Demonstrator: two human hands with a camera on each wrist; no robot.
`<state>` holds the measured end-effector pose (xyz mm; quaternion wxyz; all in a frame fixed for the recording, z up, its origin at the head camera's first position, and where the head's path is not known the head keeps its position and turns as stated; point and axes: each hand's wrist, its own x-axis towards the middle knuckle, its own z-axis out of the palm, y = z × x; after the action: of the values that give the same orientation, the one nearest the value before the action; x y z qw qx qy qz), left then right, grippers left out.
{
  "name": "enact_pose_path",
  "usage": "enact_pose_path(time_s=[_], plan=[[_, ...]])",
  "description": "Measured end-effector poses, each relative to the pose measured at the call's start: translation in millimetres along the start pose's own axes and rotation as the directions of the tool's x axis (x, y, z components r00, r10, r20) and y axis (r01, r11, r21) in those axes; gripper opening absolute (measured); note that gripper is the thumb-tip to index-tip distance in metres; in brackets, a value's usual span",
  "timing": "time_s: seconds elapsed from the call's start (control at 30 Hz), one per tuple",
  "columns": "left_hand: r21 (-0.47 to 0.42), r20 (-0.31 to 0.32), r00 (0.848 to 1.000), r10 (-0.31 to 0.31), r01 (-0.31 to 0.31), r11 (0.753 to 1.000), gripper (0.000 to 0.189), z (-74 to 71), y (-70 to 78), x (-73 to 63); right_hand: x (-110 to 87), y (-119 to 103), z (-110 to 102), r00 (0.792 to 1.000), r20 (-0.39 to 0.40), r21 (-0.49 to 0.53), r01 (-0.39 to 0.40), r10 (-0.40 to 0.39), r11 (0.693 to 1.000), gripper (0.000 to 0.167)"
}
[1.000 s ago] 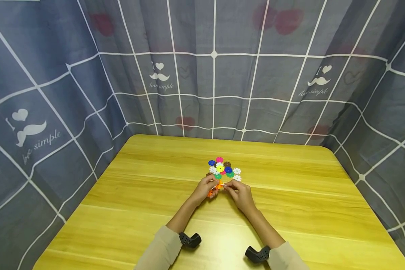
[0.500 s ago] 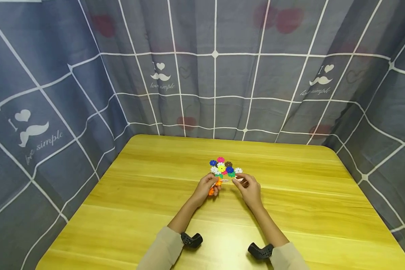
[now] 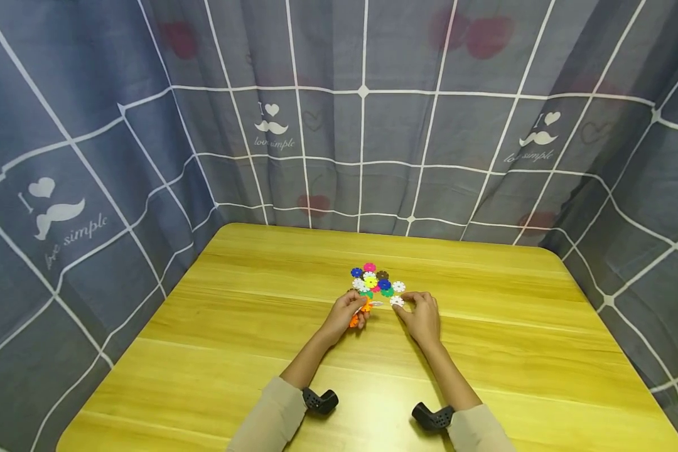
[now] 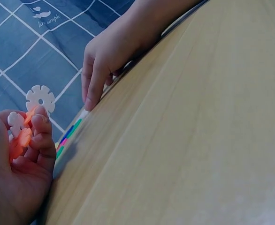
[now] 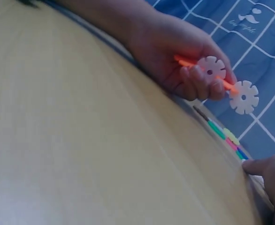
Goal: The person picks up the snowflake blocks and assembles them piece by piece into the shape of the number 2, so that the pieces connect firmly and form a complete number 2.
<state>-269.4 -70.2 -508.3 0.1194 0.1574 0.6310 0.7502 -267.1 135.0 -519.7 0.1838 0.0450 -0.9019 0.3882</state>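
Orange-and-white discs (image 3: 366, 306) stay pinched in the left hand (image 3: 341, 317) above the table (image 3: 520, 351); the right hand (image 3: 422, 319), earlier at them, now touches a loose white disc (image 3: 397, 301) (whether gripping, I cannot tell).

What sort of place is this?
Probably an indoor tabletop workspace, perhaps a curtained-off corner: there's a wood-grain table, printed grey-blue curtains behind and beside it, and colourful flower-shaped discs on top.

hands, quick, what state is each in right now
Left hand: holding orange and white discs.
Right hand: touching a white disc; grip cannot be told.
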Motion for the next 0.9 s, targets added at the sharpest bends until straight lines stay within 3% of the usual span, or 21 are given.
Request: enact_pose_path(time_s=[0.13,0.2,0.27,0.33,0.43,0.47,0.53,0.73,0.9], plan=[[-0.001,-0.021,1.0,-0.004,0.004,1.0,0.021,-0.3,1.2,0.4,0.6,-0.2,2.2,1.0,0.012,0.17,0.023,-0.025,0.985,0.028],[0.0,-0.036,0.999,-0.005,0.005,1.0,0.021,0.0,1.0,0.1,-0.3,-2.5,3.2,0.999,0.034,0.314,0.0,-0.012,0.949,0.029],[-0.001,-0.045,0.999,-0.005,0.005,1.0,0.021,0.5,0.2,-0.2,-2.0,-5.9,4.0,0.997,0.077,0.495,-0.05,0.013,0.867,0.03],[-0.002,-0.052,0.999,-0.003,0.003,1.0,0.021,1.3,0.1,-0.8,-4.0,-9.9,4.5,0.99,0.131,0.647,-0.124,0.05,0.752,0.035],[-0.016,-0.062,0.998,-0.001,0.0,1.0,0.02,2.2,-0.2,-1.2,-6.1,-13.6,4.8,0.977,0.194,0.778,-0.208,0.088,0.593,0.036],[-0.021,-0.065,0.998,0.001,-0.002,1.0,0.02,2.5,-0.2,-1.2,-6.4,-14.1,4.7,0.974,0.204,0.792,-0.222,0.095,0.569,0.036],[-0.031,-0.07,0.998,0.003,-0.005,0.999,0.02,2.8,0.0,-1.1,-6.4,-14.3,4.6,0.972,0.215,0.805,-0.229,0.09,0.548,0.035],[-0.024,-0.039,0.999,0.013,-0.014,1.0,0.02,3.4,3.9,-2.4,-5.7,-14.6,5.5,0.968,0.245,0.804,-0.233,0.053,0.548,0.032],[0.003,-0.029,0.999,0.037,-0.037,0.999,0.02,5.1,7.7,-5.2,-7.1,-17.3,7.8,0.955,0.292,0.805,-0.28,0.062,0.523,0.029]])
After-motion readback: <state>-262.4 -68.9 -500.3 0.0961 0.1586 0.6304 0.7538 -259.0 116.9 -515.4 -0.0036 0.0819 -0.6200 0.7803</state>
